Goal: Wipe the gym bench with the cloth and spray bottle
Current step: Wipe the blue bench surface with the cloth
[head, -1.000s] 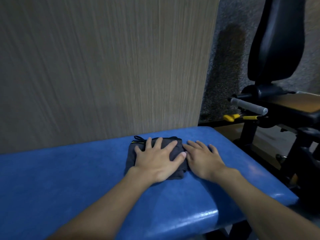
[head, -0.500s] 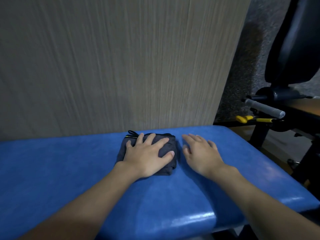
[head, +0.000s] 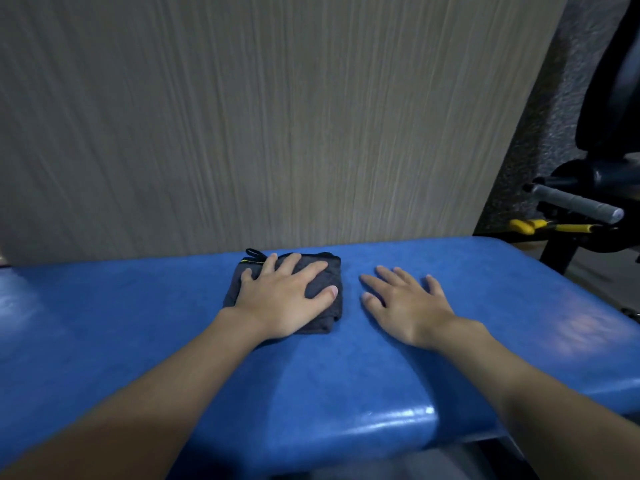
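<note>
Filling the upper half of the view, a grey wood-grain wall panel (head: 277, 116) stands directly behind the gym bench (head: 346, 382), whose blue padded top runs across the frame from left to right. The padding has a fine texture and catches glare on its rounded near edge and towards its right end. To the right of the panel is a dark speckled surface (head: 540, 126), and in front of that a black exercise machine (head: 609, 98) with a grey grip handle (head: 575, 203) pointing out to the right and a yellow part (head: 526, 226) just below it.

Both bare forearms reach in from the bottom corners towards the middle of the bench. The left hand (head: 284, 299) lies flat, palm down, fingers spread and thumb out to the right, pressing on top of the cloth (head: 320, 287). The right hand (head: 405, 306) lies flat on the bare blue padding, fingers straight and fanned, holding nothing.

The cloth is dark grey and folded into a thick, rough square. It sits on the bench near the far edge, close to the wall panel, almost wholly under the left hand. A narrow strip of blue separates its right edge from the right hand's thumb and forefinger, so that hand is beside it and not touching. A small black loop (head: 254, 254) with a thin yellow line sticks out at the cloth's far left corner.
</note>
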Demonstrator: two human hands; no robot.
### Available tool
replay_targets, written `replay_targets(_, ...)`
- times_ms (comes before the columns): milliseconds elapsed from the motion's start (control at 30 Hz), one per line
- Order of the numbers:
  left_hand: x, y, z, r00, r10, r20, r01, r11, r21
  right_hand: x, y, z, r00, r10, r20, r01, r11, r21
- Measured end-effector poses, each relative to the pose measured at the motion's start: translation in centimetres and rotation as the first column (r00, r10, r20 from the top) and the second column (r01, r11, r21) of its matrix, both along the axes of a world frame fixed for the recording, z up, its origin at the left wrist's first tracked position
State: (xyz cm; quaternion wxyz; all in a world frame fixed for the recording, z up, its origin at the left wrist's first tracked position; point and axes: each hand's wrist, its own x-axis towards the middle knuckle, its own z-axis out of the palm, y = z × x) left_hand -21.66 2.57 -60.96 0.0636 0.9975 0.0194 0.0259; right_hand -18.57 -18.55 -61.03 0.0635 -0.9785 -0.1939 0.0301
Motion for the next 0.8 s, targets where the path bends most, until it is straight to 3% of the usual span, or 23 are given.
replay_targets(100,-1.1,2.0,0.0,1.0,0.008,0.007,-0.008,1.0,0.001,-0.8,1.4,0.4,0.995,-0.025,0.1,0.022,0.999,0.027)
replay_targets(200,-2.0,3.8,0.0,1.0,0.023,0.017,-0.023,1.0,0.009,-2.7,4.3,0.1,0.999,0.043,0.026,-0.047,0.988,0.15)
replay_targets(333,-3.8,6.5,0.0,0.999,0.034,0.007,-0.034,0.999,0.008,-3.6,5.6,-0.1,0.997,0.036,0.073,-0.037,0.999,0.019)
replay_targets(400,-4.4,7.8,0.0,0.999,0.041,0.003,-0.041,0.999,0.003,-4.1,6.8,0.0,0.994,0.047,0.104,-0.052,0.997,0.049)
replay_targets(467,-5.0,8.9,0.0,0.999,0.046,0.003,-0.046,0.999,0.002,-5.0,8.4,-0.1,0.996,0.08,0.028,-0.083,0.991,0.103)
replay_targets(600,-6.4,11.9,-0.2,0.998,0.055,0.011,-0.055,0.998,-0.006,-5.5,9.1,-0.1,0.997,0.07,-0.035,-0.07,0.998,-0.005)
replay_targets(733,-8.0,15.6,-0.5,0.997,0.081,0.019,-0.081,0.997,-0.014,-6.2,12.0,0.9,0.984,-0.016,0.178,0.035,0.994,-0.102)
replay_targets(800,-8.7,17.3,-0.5,0.995,0.101,0.02,-0.101,0.995,-0.007,-7.1,15.2,0.8,0.978,0.026,0.205,-0.029,1.0,0.009)
